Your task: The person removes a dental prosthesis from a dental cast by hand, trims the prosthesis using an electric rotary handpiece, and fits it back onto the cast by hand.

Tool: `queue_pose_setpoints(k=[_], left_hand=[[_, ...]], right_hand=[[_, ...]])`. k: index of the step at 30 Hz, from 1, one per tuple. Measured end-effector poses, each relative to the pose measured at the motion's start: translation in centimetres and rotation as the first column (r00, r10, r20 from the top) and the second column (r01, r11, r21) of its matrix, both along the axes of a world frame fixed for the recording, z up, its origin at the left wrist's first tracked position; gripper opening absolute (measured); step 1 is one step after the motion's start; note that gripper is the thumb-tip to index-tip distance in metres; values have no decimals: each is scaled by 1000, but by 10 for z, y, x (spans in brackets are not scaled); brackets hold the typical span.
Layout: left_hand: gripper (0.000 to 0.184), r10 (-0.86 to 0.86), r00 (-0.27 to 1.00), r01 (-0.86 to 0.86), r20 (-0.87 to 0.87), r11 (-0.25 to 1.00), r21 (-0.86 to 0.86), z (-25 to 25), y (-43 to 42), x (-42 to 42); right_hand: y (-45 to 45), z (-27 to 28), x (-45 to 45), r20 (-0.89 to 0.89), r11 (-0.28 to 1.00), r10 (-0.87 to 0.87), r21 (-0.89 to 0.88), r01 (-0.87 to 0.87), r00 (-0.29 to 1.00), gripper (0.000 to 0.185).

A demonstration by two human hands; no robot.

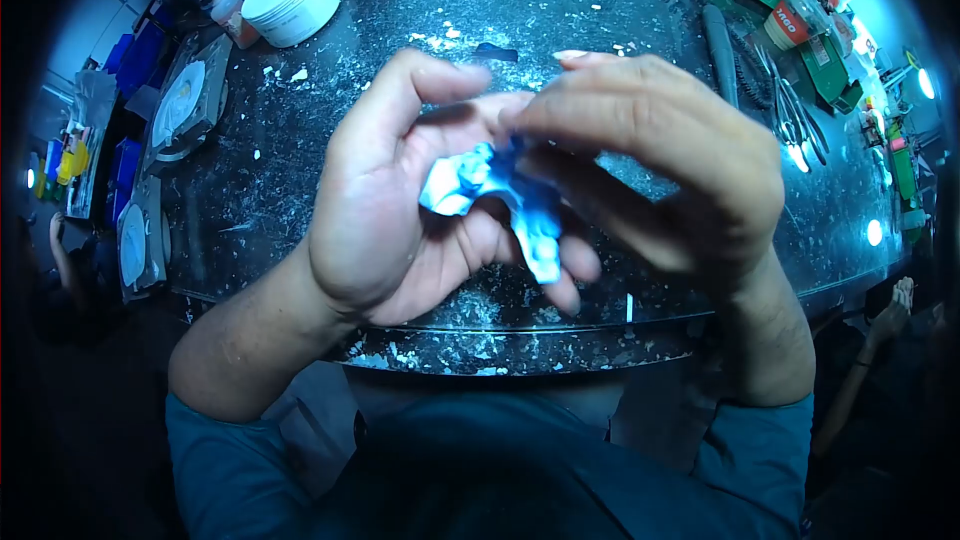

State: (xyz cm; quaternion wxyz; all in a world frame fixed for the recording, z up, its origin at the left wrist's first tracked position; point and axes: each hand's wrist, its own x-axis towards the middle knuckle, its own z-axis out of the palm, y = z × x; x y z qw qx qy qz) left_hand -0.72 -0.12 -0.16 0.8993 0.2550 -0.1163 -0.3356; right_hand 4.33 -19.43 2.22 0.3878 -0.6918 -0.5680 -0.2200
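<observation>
Your left hand (375,190) lies palm-up, fingers loosely spread, cradling the white-blue piece (470,180); right hand (660,150) curls above, shading it, pinch unclear.

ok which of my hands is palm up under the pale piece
Your left hand: its open palm faces up, beneath the pale piece. Your right hand arches above, back of the hand upward.

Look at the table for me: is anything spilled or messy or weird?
Yes, the dark tabletop looks messy: white crumbs and smears are scattered over it. I can't tell if the bluish-white piece in the left hand is damaged; it's blurry.
</observation>
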Motion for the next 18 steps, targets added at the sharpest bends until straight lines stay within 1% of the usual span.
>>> queue_pose_setpoints(k=[1,2,4,7,9,10,11,14,17,18], left_hand=[[63,140,990,-139,-11,988,69,-1,-1,-1],[61,177,984,-177,12,975,136,-2,1,-1],[64,183,983,-184,20,967,174,-1,1,-1],[65,157,986,-162,49,978,130,-5,6,6],[65,173,984,-179,47,962,205,-2,6,5],[65,181,982,-187,46,952,242,-1,6,5],[63,189,979,-201,73,944,261,-1,4,6],[65,159,986,-166,47,959,228,-3,3,3],[70,144,987,-160,71,925,345,1,1,2],[72,169,982,-187,81,917,354,3,-1,2]], right_hand=[[-3,2,1,-21,999,-18,-31,17,1000,29],[-3,0,1,-43,999,-33,-40,31,999,30],[-3,-3,-1,-87,997,-64,-58,59,994,31],[-4,2,0,-71,998,-41,-59,36,997,32],[-3,2,-1,-94,1000,1,-3,-2,996,32],[-2,2,-2,-86,1000,9,-6,-10,996,31],[-1,2,-2,-79,1000,17,-9,-17,997,31],[0,0,-1,-53,999,33,-10,-33,998,29],[2,-2,-2,-58,999,34,-6,-34,998,30],[2,-3,-3,-66,1000,26,-5,-26,997,30]])
